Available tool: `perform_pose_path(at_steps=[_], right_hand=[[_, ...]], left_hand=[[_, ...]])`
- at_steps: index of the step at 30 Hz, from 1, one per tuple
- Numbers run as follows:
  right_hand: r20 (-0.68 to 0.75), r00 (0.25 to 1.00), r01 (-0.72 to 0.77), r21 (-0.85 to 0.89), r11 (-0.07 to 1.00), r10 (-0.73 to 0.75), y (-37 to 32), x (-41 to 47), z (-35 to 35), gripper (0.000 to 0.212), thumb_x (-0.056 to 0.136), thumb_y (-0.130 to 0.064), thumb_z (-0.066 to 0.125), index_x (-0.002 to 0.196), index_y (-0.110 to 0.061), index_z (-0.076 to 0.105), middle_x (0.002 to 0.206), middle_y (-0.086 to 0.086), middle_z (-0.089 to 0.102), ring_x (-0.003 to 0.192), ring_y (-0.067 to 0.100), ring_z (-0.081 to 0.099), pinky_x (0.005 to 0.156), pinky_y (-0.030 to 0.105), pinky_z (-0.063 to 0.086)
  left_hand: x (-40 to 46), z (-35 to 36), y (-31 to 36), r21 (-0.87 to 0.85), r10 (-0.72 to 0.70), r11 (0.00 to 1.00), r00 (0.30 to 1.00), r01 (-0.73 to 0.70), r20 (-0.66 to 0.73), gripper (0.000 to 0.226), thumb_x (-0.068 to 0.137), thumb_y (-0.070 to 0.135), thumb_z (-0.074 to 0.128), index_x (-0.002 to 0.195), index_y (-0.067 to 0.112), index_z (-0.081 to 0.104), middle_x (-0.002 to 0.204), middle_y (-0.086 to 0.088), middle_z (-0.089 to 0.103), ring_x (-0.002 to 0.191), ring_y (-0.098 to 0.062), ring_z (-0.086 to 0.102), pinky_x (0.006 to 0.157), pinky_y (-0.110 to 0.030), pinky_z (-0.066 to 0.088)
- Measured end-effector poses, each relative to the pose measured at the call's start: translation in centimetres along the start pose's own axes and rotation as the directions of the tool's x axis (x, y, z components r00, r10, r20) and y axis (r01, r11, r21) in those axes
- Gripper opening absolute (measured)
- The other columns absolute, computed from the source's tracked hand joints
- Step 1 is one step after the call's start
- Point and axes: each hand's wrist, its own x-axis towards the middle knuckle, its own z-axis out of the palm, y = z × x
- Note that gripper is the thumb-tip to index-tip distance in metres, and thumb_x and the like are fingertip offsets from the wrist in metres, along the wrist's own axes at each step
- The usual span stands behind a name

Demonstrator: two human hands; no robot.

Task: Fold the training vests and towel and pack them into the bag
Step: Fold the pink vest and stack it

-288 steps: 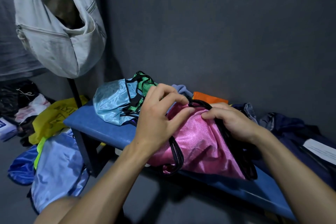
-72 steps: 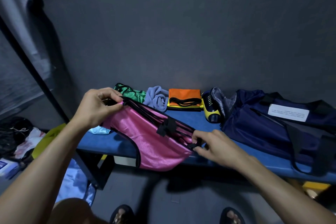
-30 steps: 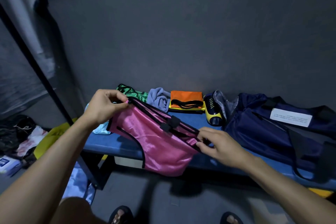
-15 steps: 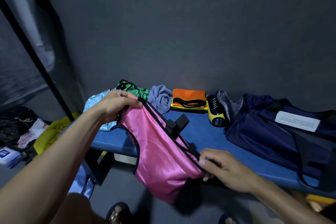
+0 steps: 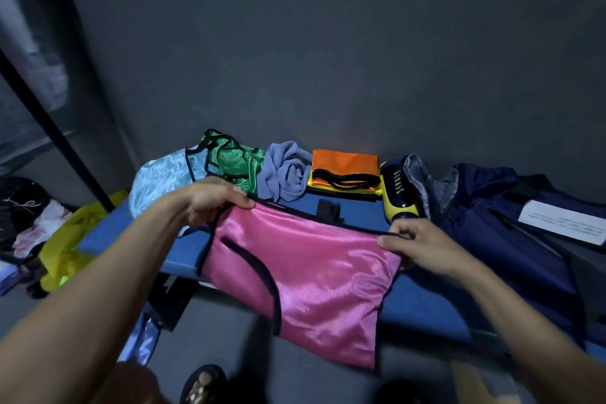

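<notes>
Dull grey wall (image 5: 328,43) behind, matte and flat, with a blue bench (image 5: 423,302) running along it, smooth-topped and straight-edged. Right on the bench, a navy bag (image 5: 498,226), soft and slumped, matte cloth, mouth gaping toward the left with a paler grey lining showing; white paper label (image 5: 564,220) lying on its top. Stretched out in front, over the bench's near edge, a pink vest (image 5: 305,279): glossy satin, black piping along the edges and round a curved armhole, lower part hanging off the bench toward the floor. Left hand (image 5: 210,200) pinching the upper left corner, fingers curled over the black trim; right hand (image 5: 423,246) gripping the upper right corner the same way, top edge pulled taut between the two. Black strap tab (image 5: 328,210) poking up behind that edge. Along the wall, left to right: crumpled light-blue vest (image 5: 160,180), shiny; green vest (image 5: 236,164), bunched, black-trimmed; lilac towel (image 5: 285,174), soft, loosely rolled; orange vest (image 5: 344,167) folded flat into a neat rectangle, seemingly on a yellow one, black straps across it. Just beside the bag's mouth, a hard yellow-and-black object (image 5: 396,197), possibly a shoe. Yellow cloth (image 5: 65,249) heaped on the floor at left. Sandalled foot (image 5: 203,384) at the bottom edge.
</notes>
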Motion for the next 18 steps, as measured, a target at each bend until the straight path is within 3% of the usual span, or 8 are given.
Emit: perform_pose_path(at_steps=[3,5,8,10,13,14,16,18], right_hand=[[-0.123,0.961,-0.218,0.209,0.953,0.247,1.7,2.6,1.6,0.022,0.093,-0.016,0.074,0.08,-0.014,0.056,0.069,0.002,0.065,0.065,0.014,0.067,0.069,0.038,0.06],[-0.225,0.923,-0.251,0.26,0.932,0.311,2.7,4.2,2.3,0.017,0.092,-0.014,0.075,0.091,-0.009,0.059,0.08,0.006,0.07,0.068,0.016,0.069,0.071,0.039,0.06],[-0.383,0.892,-0.261,-0.001,0.965,0.241,2.8,5.8,3.6,0.01,0.096,-0.016,0.067,0.104,-0.01,0.068,0.105,0.009,0.073,0.093,0.024,0.069,0.088,0.039,0.057],[-0.45,0.88,-0.271,-0.211,0.939,0.153,2.3,6.2,4.9,0.022,0.101,-0.018,0.059,0.12,-0.008,0.066,0.121,0.009,0.07,0.106,0.027,0.065,0.092,0.033,0.049],[-0.455,0.882,-0.241,-0.21,0.947,0.123,1.6,6.3,6.3,0.048,0.104,-0.027,0.056,0.148,-0.01,0.046,0.139,0.006,0.058,0.095,0.019,0.06,0.088,0.03,0.044],[-0.446,0.887,-0.229,-0.197,0.953,0.121,1.8,6.3,6.4,0.054,0.103,-0.03,0.058,0.152,-0.013,0.041,0.144,0.005,0.054,0.099,0.019,0.06,0.092,0.031,0.043],[-0.44,0.893,-0.207,-0.226,0.952,0.09,2.4,6.5,6.3,0.055,0.102,-0.029,0.061,0.153,-0.018,0.041,0.15,0.005,0.052,0.127,0.025,0.055,0.104,0.034,0.042],[-0.461,0.887,-0.174,-0.251,0.952,0.041,2.8,6.6,6.3,0.051,0.101,-0.025,0.062,0.149,-0.022,0.046,0.148,0.004,0.054,0.133,0.026,0.051,0.105,0.036,0.043]], left_hand=[[2.9,0.7,-0.9,0.007,-0.033,0.999,0.998,0.034,-0.06,0.011,0.081,0.002,0.077,0.072,0.003,0.072,0.077,-0.017,0.067,0.063,-0.026,0.062,0.066,-0.035,0.052],[4.1,0.7,-1.4,0.055,-0.04,0.997,0.996,0.045,-0.084,0.011,0.082,0.003,0.078,0.077,0.003,0.068,0.08,-0.017,0.069,0.069,-0.028,0.062,0.072,-0.04,0.051],[5.7,0.7,-2.1,0.096,-0.017,0.995,0.983,0.035,-0.185,0.015,0.087,0.001,0.074,0.077,0.005,0.063,0.076,-0.015,0.066,0.07,-0.027,0.062,0.07,-0.039,0.05],[6.7,1.0,-2.7,0.146,0.019,0.989,0.974,0.014,-0.224,0.02,0.089,0.002,0.072,0.075,0.01,0.059,0.073,-0.013,0.06,0.07,-0.026,0.055,0.066,-0.038,0.046],[7.4,1.5,-3.5,0.272,0.069,0.962,0.947,0.02,-0.313,0.021,0.093,0.009,0.071,0.077,0.012,0.057,0.068,-0.008,0.057,0.06,-0.021,0.051,0.053,-0.027,0.042],[7.5,1.5,-3.9,0.296,0.09,0.955,0.944,0.008,-0.318,0.022,0.094,0.011,0.07,0.078,0.012,0.056,0.066,-0.006,0.057,0.058,-0.019,0.05,0.052,-0.026,0.041],[7.2,1.5,-4.2,0.319,0.13,0.947,0.941,-0.025,-0.312,0.022,0.098,0.014,0.067,0.079,0.013,0.055,0.063,-0.002,0.057,0.054,-0.015,0.049,0.051,-0.025,0.042],[6.7,1.3,-4.1,0.351,0.17,0.934,0.939,-0.058,-0.299,0.019,0.1,0.014,0.064,0.084,0.011,0.055,0.064,0.0,0.057,0.052,-0.013,0.049,0.045,-0.018,0.041]])
